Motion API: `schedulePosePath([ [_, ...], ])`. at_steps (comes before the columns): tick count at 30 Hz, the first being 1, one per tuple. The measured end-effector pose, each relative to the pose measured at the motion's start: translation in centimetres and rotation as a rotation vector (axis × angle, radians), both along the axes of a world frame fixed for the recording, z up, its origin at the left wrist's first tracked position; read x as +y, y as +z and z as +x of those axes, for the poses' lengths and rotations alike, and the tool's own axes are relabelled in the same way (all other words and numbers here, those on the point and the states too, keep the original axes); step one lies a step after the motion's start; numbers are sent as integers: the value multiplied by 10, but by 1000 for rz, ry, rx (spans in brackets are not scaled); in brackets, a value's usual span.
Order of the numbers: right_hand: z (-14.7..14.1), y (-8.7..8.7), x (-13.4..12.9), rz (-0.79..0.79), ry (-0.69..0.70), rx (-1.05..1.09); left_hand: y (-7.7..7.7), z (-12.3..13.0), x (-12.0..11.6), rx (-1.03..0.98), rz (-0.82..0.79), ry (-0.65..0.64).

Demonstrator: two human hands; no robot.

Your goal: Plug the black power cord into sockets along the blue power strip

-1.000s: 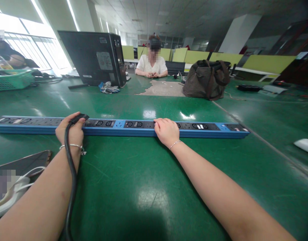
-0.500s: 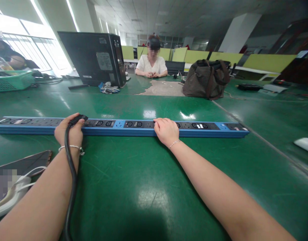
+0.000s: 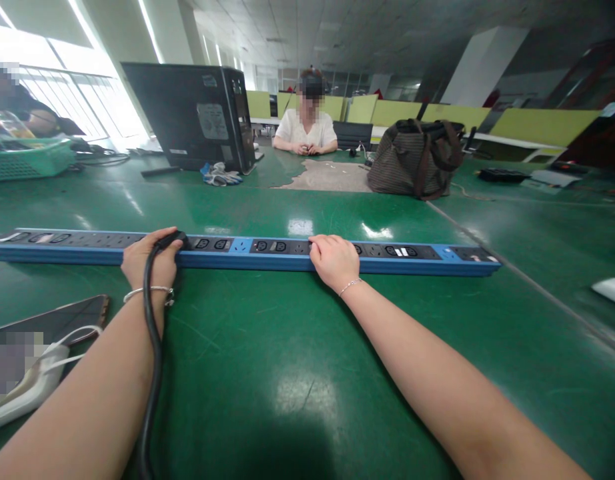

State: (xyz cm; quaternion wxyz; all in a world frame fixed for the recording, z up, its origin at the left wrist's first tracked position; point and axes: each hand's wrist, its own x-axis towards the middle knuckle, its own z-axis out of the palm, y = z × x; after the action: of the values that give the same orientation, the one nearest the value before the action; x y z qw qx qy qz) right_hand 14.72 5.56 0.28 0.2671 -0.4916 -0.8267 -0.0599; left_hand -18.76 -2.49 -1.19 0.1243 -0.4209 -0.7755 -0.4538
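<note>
A long blue power strip [image 3: 267, 261] with rows of black sockets lies across the green table. My left hand [image 3: 150, 259] is closed around a black power cord's plug [image 3: 176, 238], held at the strip's top left of the middle. From the plug the thick black cord [image 3: 150, 347] runs down over my left wrist toward the near edge. Whether the plug sits in a socket cannot be made out. My right hand [image 3: 336, 259] grips the strip right of its middle, fingers folded over the top and far side.
At left lie a phone [image 3: 82, 313] and a white cabled object [image 3: 42, 380]. Farther back are a green basket [image 3: 32, 160], a black computer case [image 3: 187, 120], gloves [image 3: 220, 175] and a brown bag [image 3: 412, 160]. A co-worker [image 3: 306, 130] sits opposite; another person [image 3: 22, 100] is at far left.
My left hand has moved a little to the right along the strip with the plug. The right hand keeps its hold, and the whole view has shifted slightly.
</note>
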Motion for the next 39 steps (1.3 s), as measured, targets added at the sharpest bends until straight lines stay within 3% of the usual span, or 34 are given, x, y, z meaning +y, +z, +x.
schedulePosePath([
  [3,0,0,0,7,-3,-1,3,6,-2,-63,79,38],
  [7,0,0,0,-7,-7,2,7,12,-5,-92,45,37],
  [15,0,-2,-1,-6,-4,31,17,18,-18,167,-153,112],
  [21,-1,1,-2,-26,-10,16,21,20,-16,158,-150,127],
  [39,-1,2,-3,-28,-5,15,13,17,-15,82,-131,83],
])
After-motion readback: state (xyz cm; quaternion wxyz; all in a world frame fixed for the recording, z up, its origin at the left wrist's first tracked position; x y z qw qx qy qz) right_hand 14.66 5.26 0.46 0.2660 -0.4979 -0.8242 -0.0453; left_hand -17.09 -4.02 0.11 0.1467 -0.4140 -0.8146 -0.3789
